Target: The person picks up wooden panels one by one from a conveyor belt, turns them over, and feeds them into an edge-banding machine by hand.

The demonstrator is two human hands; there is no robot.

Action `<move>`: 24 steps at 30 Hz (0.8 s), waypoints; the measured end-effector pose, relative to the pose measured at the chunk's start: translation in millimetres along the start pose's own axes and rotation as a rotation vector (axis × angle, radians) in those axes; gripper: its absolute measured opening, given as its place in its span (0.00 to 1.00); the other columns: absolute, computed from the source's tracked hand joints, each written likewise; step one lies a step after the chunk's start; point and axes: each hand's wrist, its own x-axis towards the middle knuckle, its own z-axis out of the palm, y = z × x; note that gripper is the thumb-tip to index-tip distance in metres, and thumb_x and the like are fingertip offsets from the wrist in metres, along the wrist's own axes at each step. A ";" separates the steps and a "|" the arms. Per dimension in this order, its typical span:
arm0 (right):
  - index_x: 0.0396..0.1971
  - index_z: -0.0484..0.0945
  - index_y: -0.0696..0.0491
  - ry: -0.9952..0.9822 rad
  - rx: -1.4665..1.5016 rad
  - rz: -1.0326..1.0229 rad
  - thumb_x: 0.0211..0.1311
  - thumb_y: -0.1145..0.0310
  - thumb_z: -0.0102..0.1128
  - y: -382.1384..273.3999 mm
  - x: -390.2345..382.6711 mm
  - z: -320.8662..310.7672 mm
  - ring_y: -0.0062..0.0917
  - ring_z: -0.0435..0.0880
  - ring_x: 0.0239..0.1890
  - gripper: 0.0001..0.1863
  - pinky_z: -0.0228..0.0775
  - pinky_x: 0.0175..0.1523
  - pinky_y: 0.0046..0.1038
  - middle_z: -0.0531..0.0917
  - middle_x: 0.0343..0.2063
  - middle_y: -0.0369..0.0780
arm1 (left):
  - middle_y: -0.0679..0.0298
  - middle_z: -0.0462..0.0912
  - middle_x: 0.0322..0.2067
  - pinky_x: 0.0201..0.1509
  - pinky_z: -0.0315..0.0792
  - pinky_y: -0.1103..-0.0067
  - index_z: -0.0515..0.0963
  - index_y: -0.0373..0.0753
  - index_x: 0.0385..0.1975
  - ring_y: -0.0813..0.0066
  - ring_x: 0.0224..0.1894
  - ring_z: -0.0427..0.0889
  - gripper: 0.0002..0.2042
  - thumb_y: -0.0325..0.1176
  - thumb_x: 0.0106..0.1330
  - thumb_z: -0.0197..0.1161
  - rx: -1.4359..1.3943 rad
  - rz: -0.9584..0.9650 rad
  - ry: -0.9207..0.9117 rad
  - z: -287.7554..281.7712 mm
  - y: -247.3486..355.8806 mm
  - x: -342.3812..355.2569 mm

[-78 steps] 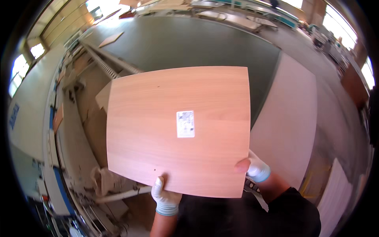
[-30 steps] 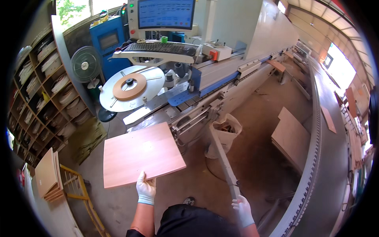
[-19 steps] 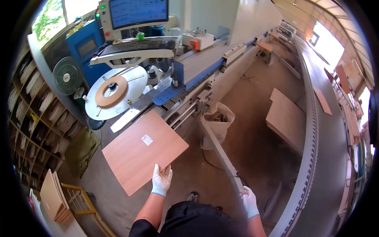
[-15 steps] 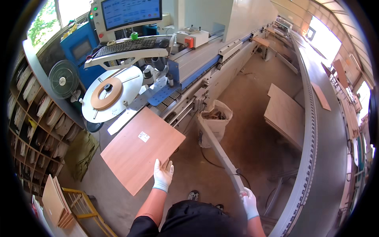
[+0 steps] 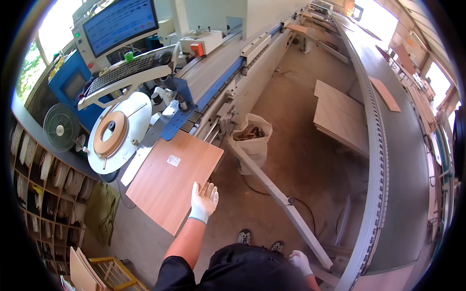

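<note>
My left hand (image 5: 204,201), in a white glove with the palm turned up, is open at the near right edge of a flat reddish-brown wood panel (image 5: 167,194). Its thumb lies against the panel's edge and the other fingers stretch out past it. A small white label (image 5: 173,160) is stuck on the panel. The panel's far end meets the blue plate (image 5: 175,125) of a long machine. Low on the right, my right hand (image 5: 301,263), also gloved, has its fingers loosely curled with nothing in them. Just right of it, apart, is the end of a grey metal support bar (image 5: 291,212).
A white sack of offcuts (image 5: 253,140) stands beside the bar. A round reel of brown edging tape (image 5: 110,133), a keyboard (image 5: 124,72) and a monitor (image 5: 121,26) are left. Stacked boards (image 5: 342,116) lie right, before a long conveyor rail (image 5: 376,160). Pigeonhole shelves (image 5: 53,191) fill the left side.
My right hand has let go of the metal bar and dropped down beside me. The left hand stays at the panel's edge, its fingers spread wider. The whole view has shifted and tilted.
</note>
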 end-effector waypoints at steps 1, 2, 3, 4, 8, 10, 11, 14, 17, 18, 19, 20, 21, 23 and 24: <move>0.51 0.74 0.60 0.007 0.008 0.003 0.60 0.74 0.49 1.3 -2.1 -3.5 0.21 0.80 0.31 0.18 0.72 0.34 0.20 0.82 0.35 0.41 | 0.63 0.71 0.59 0.57 0.70 0.72 0.68 0.40 0.58 0.65 0.61 0.69 0.31 0.59 0.64 0.56 0.008 -0.008 -0.001 5.7 1.1 4.5; 0.49 0.74 0.59 0.022 0.094 0.006 0.61 0.74 0.49 2.8 -5.4 -7.8 0.22 0.80 0.31 0.17 0.72 0.33 0.20 0.82 0.36 0.42 | 0.62 0.71 0.60 0.57 0.70 0.72 0.67 0.40 0.59 0.65 0.62 0.69 0.33 0.60 0.63 0.55 0.030 -0.026 0.003 11.3 2.0 9.8; 0.48 0.74 0.59 0.041 0.180 0.007 0.61 0.74 0.49 4.7 -9.6 -12.3 0.22 0.80 0.30 0.16 0.72 0.33 0.21 0.82 0.36 0.42 | 0.62 0.70 0.60 0.57 0.69 0.71 0.67 0.40 0.60 0.64 0.62 0.69 0.35 0.62 0.63 0.54 0.053 -0.047 0.004 17.0 1.5 15.0; 0.48 0.74 0.59 0.050 0.186 0.007 0.61 0.74 0.49 1.6 -20.3 -10.6 0.22 0.80 0.30 0.16 0.72 0.33 0.21 0.82 0.36 0.42 | 0.62 0.70 0.60 0.57 0.69 0.71 0.67 0.40 0.60 0.64 0.62 0.69 0.35 0.62 0.63 0.54 0.058 -0.056 0.002 20.8 1.6 19.2; 0.46 0.74 0.56 0.094 0.396 -0.060 0.63 0.72 0.47 -10.4 -69.7 -6.0 0.28 0.81 0.31 0.13 0.71 0.31 0.23 0.81 0.36 0.46 | 0.65 0.69 0.60 0.53 0.71 0.71 0.67 0.40 0.60 0.66 0.60 0.71 0.37 0.65 0.61 0.52 0.150 -0.081 0.009 38.6 -2.6 40.8; 0.46 0.74 0.57 0.379 0.026 -0.097 0.63 0.70 0.46 -20.7 -108.0 17.5 0.31 0.82 0.32 0.14 0.72 0.31 0.27 0.81 0.35 0.45 | 0.62 0.68 0.62 0.56 0.68 0.71 0.65 0.40 0.62 0.63 0.62 0.69 0.38 0.65 0.61 0.52 0.160 -0.054 0.012 53.1 -3.5 52.2; 0.46 0.74 0.58 0.391 -0.181 -0.074 0.64 0.69 0.46 -46.2 -137.1 28.2 0.33 0.83 0.33 0.15 0.74 0.33 0.31 0.82 0.35 0.45 | 0.61 0.69 0.61 0.57 0.68 0.71 0.65 0.39 0.62 0.63 0.62 0.69 0.38 0.65 0.62 0.51 0.161 -0.045 0.006 64.1 -6.4 58.5; 0.41 0.80 0.61 0.388 -0.286 0.046 0.60 0.63 0.51 -28.3 -158.1 24.3 0.38 0.81 0.46 0.18 0.71 0.55 0.32 0.83 0.41 0.48 | 0.60 0.69 0.61 0.57 0.68 0.71 0.65 0.38 0.62 0.63 0.62 0.69 0.38 0.66 0.62 0.50 0.161 -0.027 0.026 82.7 -8.4 80.4; 0.39 0.79 0.61 0.410 -0.392 -0.117 0.60 0.65 0.49 1.0 -158.5 5.4 0.43 0.79 0.45 0.16 0.70 0.53 0.36 0.82 0.40 0.51 | 0.59 0.70 0.61 0.57 0.68 0.70 0.64 0.38 0.63 0.62 0.61 0.70 0.41 0.68 0.61 0.50 0.238 -0.017 -0.009 96.8 -10.5 97.5; 0.38 0.78 0.61 0.405 -0.444 -0.200 0.60 0.67 0.48 21.0 -155.2 -1.6 0.46 0.78 0.45 0.15 0.69 0.53 0.38 0.81 0.39 0.53 | 0.60 0.70 0.60 0.57 0.68 0.70 0.63 0.38 0.63 0.62 0.61 0.70 0.41 0.69 0.61 0.50 0.247 -0.047 -0.034 97.4 -8.5 105.3; 0.37 0.78 0.61 0.398 -0.494 -0.278 0.60 0.68 0.47 45.5 -153.8 -8.3 0.49 0.77 0.45 0.14 0.69 0.52 0.40 0.80 0.39 0.54 | 0.60 0.70 0.60 0.58 0.67 0.69 0.62 0.38 0.64 0.61 0.61 0.69 0.44 0.70 0.60 0.50 0.271 -0.041 -0.076 93.5 -10.2 115.1; 0.37 0.78 0.61 0.384 -0.543 -0.357 0.60 0.69 0.46 66.8 -149.3 -13.8 0.51 0.76 0.44 0.13 0.68 0.51 0.42 0.80 0.38 0.56 | 0.60 0.70 0.60 0.59 0.67 0.69 0.62 0.38 0.64 0.61 0.62 0.69 0.44 0.70 0.59 0.51 0.288 -0.016 -0.091 90.9 -13.2 117.5; 0.36 0.77 0.61 0.369 -0.591 -0.437 0.60 0.70 0.45 82.3 -144.3 -20.3 0.54 0.75 0.44 0.13 0.68 0.51 0.44 0.79 0.37 0.57 | 0.60 0.70 0.60 0.59 0.67 0.69 0.62 0.38 0.64 0.62 0.62 0.69 0.43 0.70 0.59 0.52 0.235 0.008 -0.087 89.7 -19.1 115.5; 0.38 0.77 0.61 0.350 -0.595 -0.416 0.62 0.69 0.45 107.7 -131.4 -30.5 0.52 0.75 0.46 0.14 0.67 0.52 0.43 0.79 0.39 0.56 | 0.62 0.72 0.58 0.59 0.66 0.69 0.65 0.39 0.61 0.63 0.62 0.68 0.40 0.68 0.59 0.54 0.102 0.051 -0.092 85.7 -29.8 111.8; 0.40 0.77 0.60 0.345 -0.597 -0.390 0.63 0.67 0.45 119.9 -123.3 -33.7 0.51 0.74 0.48 0.15 0.66 0.54 0.41 0.79 0.41 0.55 | 0.62 0.72 0.59 0.61 0.64 0.70 0.66 0.39 0.60 0.63 0.63 0.68 0.40 0.68 0.60 0.54 0.071 0.089 -0.099 79.7 -30.9 110.9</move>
